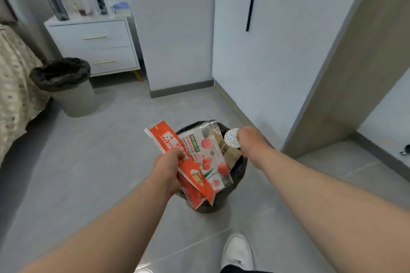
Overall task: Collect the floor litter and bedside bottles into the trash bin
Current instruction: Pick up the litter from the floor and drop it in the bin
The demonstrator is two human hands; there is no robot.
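A: Where the view begins nearest the wearer, what is below the trash bin (238, 176)?

B: A white shoe (238, 250) on the grey floor tiles (99, 162), nearer the camera than the bin. Both bare forearms reach forward from there toward the bin.

A: State of the left hand (167, 169)?

B: Closed on a bundle of wrappers. The orange wrapper (175, 157) lies on top, pinched under the thumb; a white wrapper with red fruit print (210, 157) is fanned out behind it. The bundle is held over the bin's opening and hides most of it.

A: And the right hand (249, 139)?

B: Fingers pinched on a round foil seal (231, 137), held above the bin's far rim. A brown packet (229, 153) shows between the seal and the white wrapper; whether it is held or lying in the bin cannot be told.

A: The bin itself?

B: Dark liner, standing on the tiles directly under both hands.

A: Beyond the bin?

B: A second bin with a black liner (64, 86) stands well to the far left, beside a patterned bedspread (15, 95). Behind it is a white nightstand (93, 46). The bottles (75, 0) stand upright in a group on its top, blurred.
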